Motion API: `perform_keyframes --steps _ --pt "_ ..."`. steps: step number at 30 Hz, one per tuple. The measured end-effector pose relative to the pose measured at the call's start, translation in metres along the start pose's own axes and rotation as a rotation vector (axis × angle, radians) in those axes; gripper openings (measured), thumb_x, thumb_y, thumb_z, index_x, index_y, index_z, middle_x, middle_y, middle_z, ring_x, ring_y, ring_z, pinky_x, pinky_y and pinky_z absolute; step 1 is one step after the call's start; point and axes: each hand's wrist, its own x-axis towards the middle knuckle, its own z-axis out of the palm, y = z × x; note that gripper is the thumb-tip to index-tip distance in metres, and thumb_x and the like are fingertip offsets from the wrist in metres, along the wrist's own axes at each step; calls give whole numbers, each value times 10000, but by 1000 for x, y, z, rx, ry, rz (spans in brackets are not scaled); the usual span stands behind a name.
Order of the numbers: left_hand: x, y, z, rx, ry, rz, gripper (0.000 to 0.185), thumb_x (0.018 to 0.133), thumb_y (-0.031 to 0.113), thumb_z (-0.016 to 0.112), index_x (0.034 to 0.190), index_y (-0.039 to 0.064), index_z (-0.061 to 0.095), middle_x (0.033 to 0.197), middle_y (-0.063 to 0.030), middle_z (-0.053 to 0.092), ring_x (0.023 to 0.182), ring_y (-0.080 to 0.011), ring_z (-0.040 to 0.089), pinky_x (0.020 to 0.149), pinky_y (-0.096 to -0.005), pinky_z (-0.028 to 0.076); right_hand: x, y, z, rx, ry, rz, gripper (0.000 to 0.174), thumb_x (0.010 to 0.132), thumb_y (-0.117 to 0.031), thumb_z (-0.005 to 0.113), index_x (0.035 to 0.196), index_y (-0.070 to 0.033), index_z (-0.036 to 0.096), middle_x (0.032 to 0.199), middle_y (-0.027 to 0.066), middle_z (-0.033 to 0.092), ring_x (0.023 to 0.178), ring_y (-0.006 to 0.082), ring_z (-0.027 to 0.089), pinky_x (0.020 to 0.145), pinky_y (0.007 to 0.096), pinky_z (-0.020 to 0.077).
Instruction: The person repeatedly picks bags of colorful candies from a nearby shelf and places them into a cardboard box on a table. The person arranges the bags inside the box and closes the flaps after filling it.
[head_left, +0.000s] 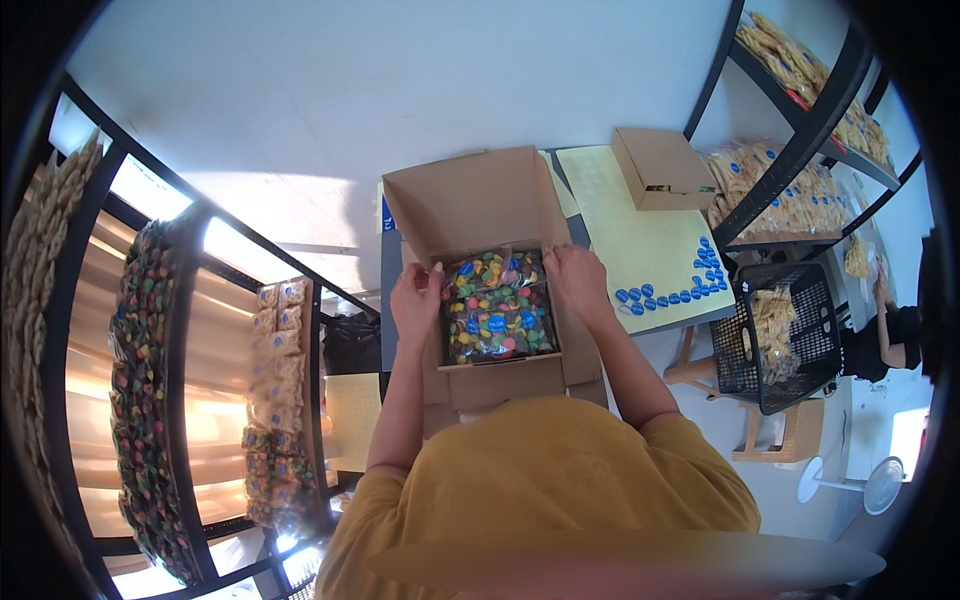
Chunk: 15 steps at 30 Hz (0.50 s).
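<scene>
An open cardboard box (466, 202) lies before me, its lid raised at the far side. Clear packets of colourful snacks (499, 324) with blue round stickers fill it. At the box's left edge is my left hand (417, 301), thumb and fingers on or close to the side flap. My right hand (577, 277) has its fingertips at the right side flap, near the lid's corner. Whether either hand pinches the cardboard is hard to tell.
Yellow sticker sheet (645, 247) with blue round stickers and a closed cardboard box (664, 169) lie to the right. Black crate (780, 337) of snack packets stands beyond. Racks (176, 390) with hanging packets fill the left. A co-worker's arm (889, 330) shows far right.
</scene>
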Motion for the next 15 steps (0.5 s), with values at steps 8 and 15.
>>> perform_keyframes --steps 8,15 --pt "5 -16 9 57 -22 53 260 924 257 633 925 -3 617 832 -157 665 794 -322 677 722 -405 506 -9 -12 2 103 -121 64 280 910 -276 595 937 -11 681 818 208 666 774 419 645 704 502 505" --pt "-22 -31 9 109 62 200 203 877 176 650 1009 23 657 969 -177 643 926 -396 627 809 -439 492 -36 6 14 -40 -3 -6 343 831 -168 672 1157 -59 669 1024 144 619 975 332 603 819 449 478"
